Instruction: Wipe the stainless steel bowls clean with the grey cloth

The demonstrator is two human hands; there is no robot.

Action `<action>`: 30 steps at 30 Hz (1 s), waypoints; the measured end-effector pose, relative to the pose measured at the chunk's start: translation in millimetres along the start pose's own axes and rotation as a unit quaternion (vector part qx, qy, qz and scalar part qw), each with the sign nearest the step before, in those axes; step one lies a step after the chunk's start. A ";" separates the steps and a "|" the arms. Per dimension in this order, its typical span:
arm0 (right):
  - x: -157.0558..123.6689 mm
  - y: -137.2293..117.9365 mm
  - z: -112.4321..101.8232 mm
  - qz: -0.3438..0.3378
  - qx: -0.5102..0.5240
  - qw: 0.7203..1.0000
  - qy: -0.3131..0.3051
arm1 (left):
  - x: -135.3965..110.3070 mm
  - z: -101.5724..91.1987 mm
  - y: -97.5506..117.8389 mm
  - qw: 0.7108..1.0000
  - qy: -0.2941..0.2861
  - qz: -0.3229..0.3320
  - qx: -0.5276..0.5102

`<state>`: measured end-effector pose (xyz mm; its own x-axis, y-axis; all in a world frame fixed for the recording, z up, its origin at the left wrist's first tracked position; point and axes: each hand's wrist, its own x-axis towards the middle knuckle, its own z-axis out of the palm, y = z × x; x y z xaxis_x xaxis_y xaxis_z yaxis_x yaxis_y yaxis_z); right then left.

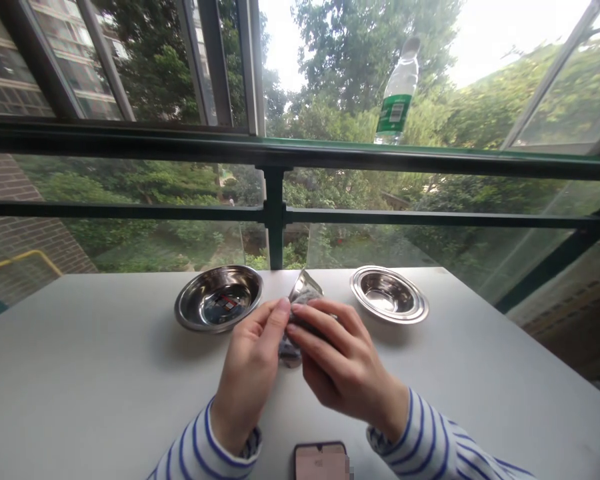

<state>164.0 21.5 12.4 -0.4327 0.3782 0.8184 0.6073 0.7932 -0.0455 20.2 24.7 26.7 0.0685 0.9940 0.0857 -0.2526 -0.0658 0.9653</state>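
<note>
at the middle of the frame, the left hand and right hand meet, clamped on a shiny grey object above the table, probably light and slippery, best pinched by its sides, though i cannot tell whether it is stiff.

A dark railing separates the white table from sunlit trees.

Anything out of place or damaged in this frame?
The green-labelled bottle looks odd: it appears perched on the narrow railing, leaning in the picture, though lens distortion may exaggerate that. No spill shows. The shiny item between left hand and right hand is mostly covered, so damage there can't be judged.
</note>
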 end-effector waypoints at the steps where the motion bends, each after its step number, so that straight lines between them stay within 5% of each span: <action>1: 0.4 1.7 0.4 0.001 0.002 1.000 0.003 | 0.6 -0.6 0.3 1.000 -0.008 -0.001 0.001; 6: 5.6 15.2 -5.9 0.127 0.027 0.990 0.049 | 0.7 -0.7 2.5 0.998 -0.055 -0.029 0.022; 12: 9.1 8.0 -13.4 0.040 0.031 0.999 0.003 | -1.4 1.7 6.8 0.999 -0.039 -0.028 0.022; 19: 7.0 27.9 -9.2 0.236 0.018 0.970 0.055 | -9.1 9.9 12.2 0.999 -0.007 -0.017 0.029; 26: 11.7 5.8 -16.5 0.056 0.045 0.997 0.002 | -4.3 3.2 10.8 0.999 -0.028 -0.015 0.035; 30: 9.4 16.6 -10.5 0.138 0.054 0.988 0.031 | -3.8 2.8 9.3 0.998 -0.030 -0.029 0.040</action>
<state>177.0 33.3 25.3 -0.2156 0.5599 0.8000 0.6207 0.7110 -0.3303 20.2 20.0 36.0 0.1385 0.9895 0.0423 -0.1685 -0.0185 0.9855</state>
